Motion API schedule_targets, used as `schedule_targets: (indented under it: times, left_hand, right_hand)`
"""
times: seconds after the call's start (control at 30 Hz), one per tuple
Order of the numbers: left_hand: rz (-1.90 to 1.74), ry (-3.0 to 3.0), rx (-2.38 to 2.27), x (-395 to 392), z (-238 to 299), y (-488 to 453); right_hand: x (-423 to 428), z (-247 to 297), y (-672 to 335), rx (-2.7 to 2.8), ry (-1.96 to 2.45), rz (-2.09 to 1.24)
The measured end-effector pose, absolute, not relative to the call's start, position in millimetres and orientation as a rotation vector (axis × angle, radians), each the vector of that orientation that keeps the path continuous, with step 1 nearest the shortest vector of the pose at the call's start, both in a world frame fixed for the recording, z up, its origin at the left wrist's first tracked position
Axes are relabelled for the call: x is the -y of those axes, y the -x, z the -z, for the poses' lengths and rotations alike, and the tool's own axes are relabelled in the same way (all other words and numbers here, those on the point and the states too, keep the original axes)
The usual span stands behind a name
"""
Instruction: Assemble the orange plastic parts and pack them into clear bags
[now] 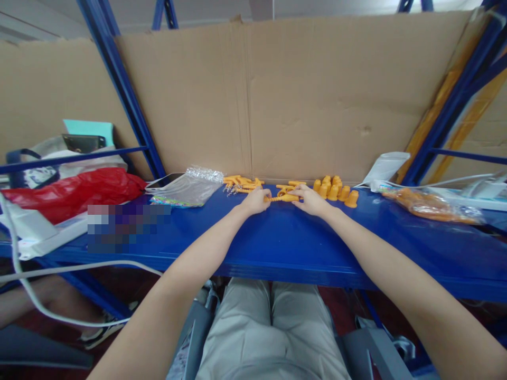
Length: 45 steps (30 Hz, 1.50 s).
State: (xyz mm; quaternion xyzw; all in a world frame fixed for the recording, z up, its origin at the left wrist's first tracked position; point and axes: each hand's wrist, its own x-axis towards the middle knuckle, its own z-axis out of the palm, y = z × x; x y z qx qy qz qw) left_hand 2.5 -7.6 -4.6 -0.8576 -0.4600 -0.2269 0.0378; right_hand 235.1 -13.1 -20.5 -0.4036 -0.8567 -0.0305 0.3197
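A slim orange plastic piece with a ridged shaft [283, 198] lies level between my hands, just over the blue tabletop. My left hand [256, 201] pinches its ridged left end. At the wider right end, the fingers of my right hand [311, 201] are closed on the same piece. Behind the hands lie more orange plastic parts [291, 184]. A pile of orange pieces with small metal bits [240, 183] is just left of my left hand. Several orange cup-shaped parts [333, 191] stand right of my right hand.
Clear plastic bags [194, 190] lie to the left, near a red plastic bag [79, 190] and a white cable [35, 298]. A bagged bundle of orange parts [431, 205] is at the right. Cardboard [317, 100] and blue posts [122, 89] close off the back.
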Motion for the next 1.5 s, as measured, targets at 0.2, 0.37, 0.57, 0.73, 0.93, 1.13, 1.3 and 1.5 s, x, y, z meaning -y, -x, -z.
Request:
schedule_targets:
  times: [0.2,0.37,0.57,0.73,0.93,1.13,1.3,1.5]
  left_hand:
    - [0.878,2.625,1.271,3.3,6.3,0.8]
    - [0.921,2.620,1.289,3.0,6.7,-0.7]
    - [0.874,2.608,1.392,4.2,3.4,-2.9]
    - [0.737,2.683,1.515,5.8,1.3,-4.8]
    - [0.789,2.713,1.455,4.2,1.8,-1.8]
    - [0.848,2.623,1.403,2.8,3.1,-1.2]
    - [0.886,2.620,1.397,-0.1,4.4,-1.1]
    - [0.926,2.623,1.459,2.2,1.8,-1.9]
  right_hand:
    - [5.7,26.1,-233.2,2.035,1.069,-0.195]
    - [-0.3,32.9,-237.5,1.861,1.100,-0.592]
    - [8.2,26.0,-245.7,1.761,1.083,-0.931]
    - [14.4,21.8,-244.2,1.718,1.082,-1.031]
    - [22.9,13.9,-239.2,1.740,1.208,-0.943]
    - [29.9,7.6,-236.6,1.797,1.282,-0.924]
    - [28.5,9.4,-234.3,1.760,1.289,-0.927]
    - [30.1,8.5,-237.9,1.730,1.231,-1.035]
